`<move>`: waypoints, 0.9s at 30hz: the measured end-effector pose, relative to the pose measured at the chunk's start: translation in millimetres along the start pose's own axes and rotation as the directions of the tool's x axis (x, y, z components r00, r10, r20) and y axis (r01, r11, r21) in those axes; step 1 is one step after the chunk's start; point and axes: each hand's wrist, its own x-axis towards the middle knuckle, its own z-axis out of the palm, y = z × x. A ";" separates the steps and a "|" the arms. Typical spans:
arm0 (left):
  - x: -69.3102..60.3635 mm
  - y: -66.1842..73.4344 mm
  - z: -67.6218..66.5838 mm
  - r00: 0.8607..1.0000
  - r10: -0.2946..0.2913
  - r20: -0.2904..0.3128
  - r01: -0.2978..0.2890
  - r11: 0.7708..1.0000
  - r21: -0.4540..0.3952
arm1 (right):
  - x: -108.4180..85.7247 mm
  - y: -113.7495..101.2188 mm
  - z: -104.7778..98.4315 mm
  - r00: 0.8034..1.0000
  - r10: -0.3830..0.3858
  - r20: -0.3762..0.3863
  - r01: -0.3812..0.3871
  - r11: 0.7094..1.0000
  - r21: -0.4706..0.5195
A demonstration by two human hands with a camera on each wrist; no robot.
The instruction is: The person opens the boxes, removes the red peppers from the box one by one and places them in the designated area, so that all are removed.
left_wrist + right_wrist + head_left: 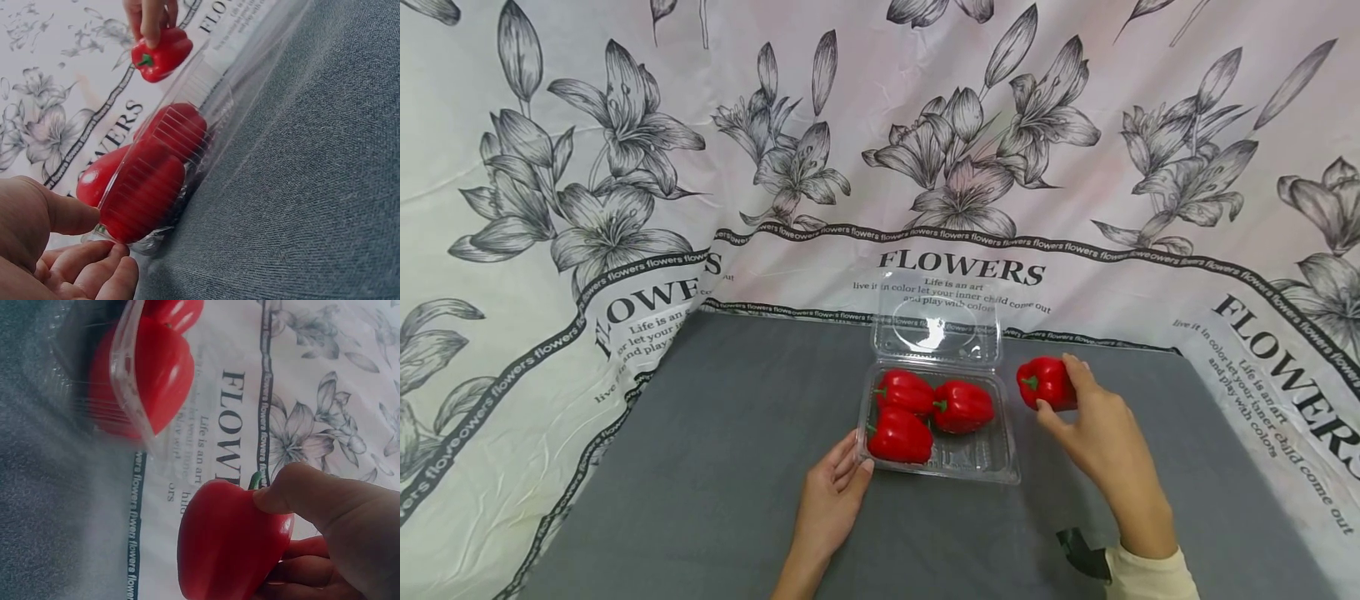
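Observation:
A clear plastic box with its lid raised at the back holds three red peppers. At the box's front left corner, my left hand pinches the rim between thumb and fingers; the left wrist view shows the thumb on one side of the wall. To the right of the box, my right hand grips a fourth red pepper, held off the cloth. In the right wrist view the thumb presses this pepper beside its green stem, with fingers behind it.
Grey cloth covers the table. Behind it and at both sides hangs a white sheet printed with flowers and lettering. A dark strap shows beside the right sleeve.

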 end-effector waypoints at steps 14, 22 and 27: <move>-1.0 0.3 0.3 1.000 -0.007 -0.005 0.007 1.000 0.000 | 7.0 15.1 14.8 0.993 0.077 0.093 -0.077 0.997 -0.010; -0.1 0.5 0.3 1.000 0.000 -0.003 0.000 1.000 -0.002 | 12.4 25.7 23.9 0.980 0.129 0.149 -0.127 0.992 -0.024; -0.1 0.8 -0.4 1.000 0.008 0.004 -0.008 1.000 0.005 | 15.5 32.8 29.1 0.976 0.132 0.172 -0.128 0.991 -0.033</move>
